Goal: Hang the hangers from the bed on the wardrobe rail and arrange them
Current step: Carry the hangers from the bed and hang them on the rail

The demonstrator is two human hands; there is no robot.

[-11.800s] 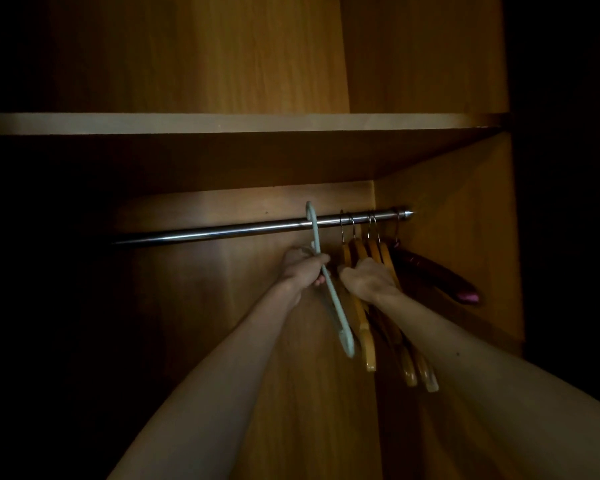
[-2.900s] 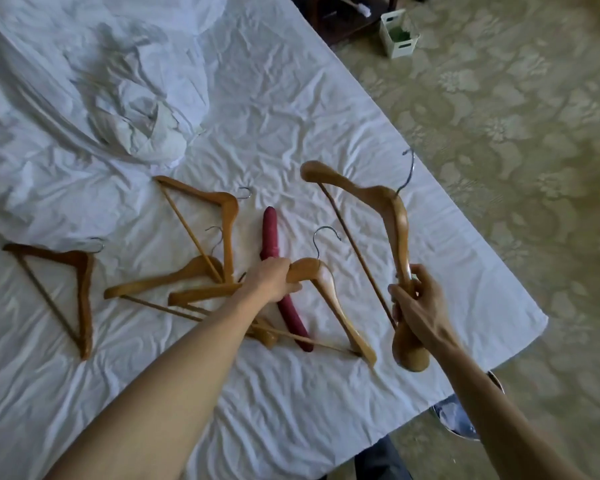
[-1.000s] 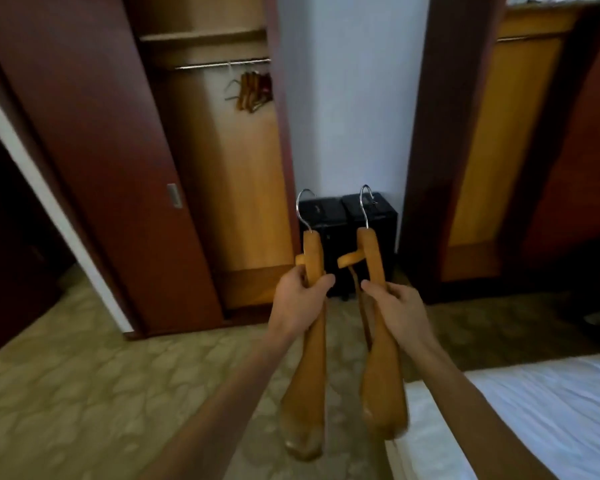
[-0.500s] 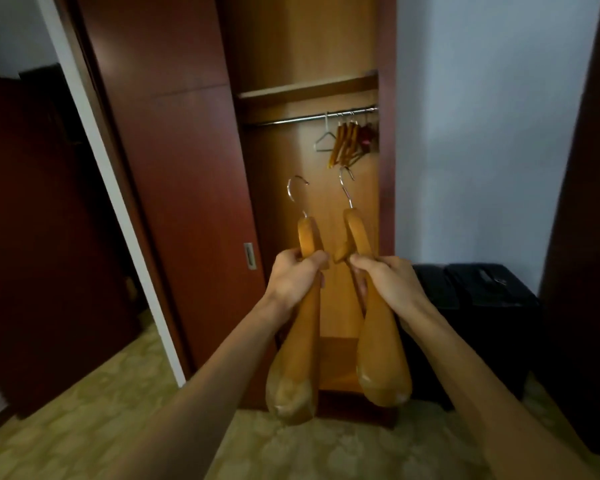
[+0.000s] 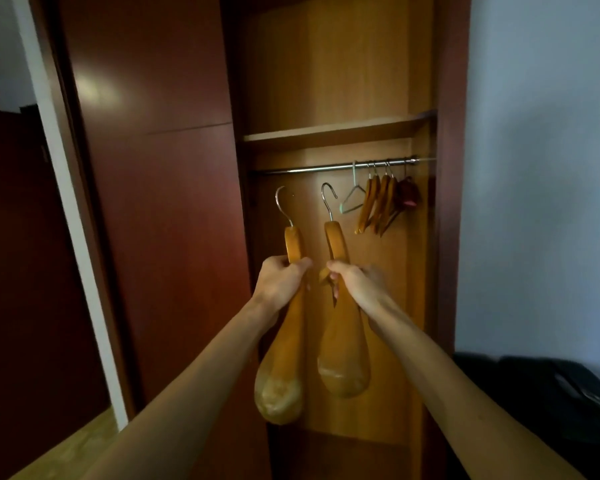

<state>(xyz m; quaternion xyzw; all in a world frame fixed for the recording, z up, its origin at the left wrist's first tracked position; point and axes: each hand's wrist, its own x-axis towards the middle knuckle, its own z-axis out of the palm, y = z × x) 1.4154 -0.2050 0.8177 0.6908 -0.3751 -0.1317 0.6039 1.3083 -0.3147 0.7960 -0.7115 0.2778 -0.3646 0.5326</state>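
Note:
I hold one wooden hanger in each hand, both seen edge-on with their metal hooks pointing up. My left hand (image 5: 280,283) grips the left wooden hanger (image 5: 282,368) near its neck. My right hand (image 5: 357,285) grips the right wooden hanger (image 5: 343,355) the same way. Both hangers are in front of the open wardrobe, below its steel rail (image 5: 312,168). At the rail's right end hang a pale green hanger (image 5: 353,199), three wooden hangers (image 5: 378,206) and a dark red hanger (image 5: 408,197).
A shelf (image 5: 336,128) sits just above the rail. The dark red sliding door (image 5: 153,202) stands to the left of the opening. A white wall (image 5: 541,168) is on the right, with black cases (image 5: 551,393) on the floor below it.
I have come closer to the wardrobe; the rail and hung hangers look larger. Both hands keep their hold on the two wooden hangers, raised slightly toward the rail.

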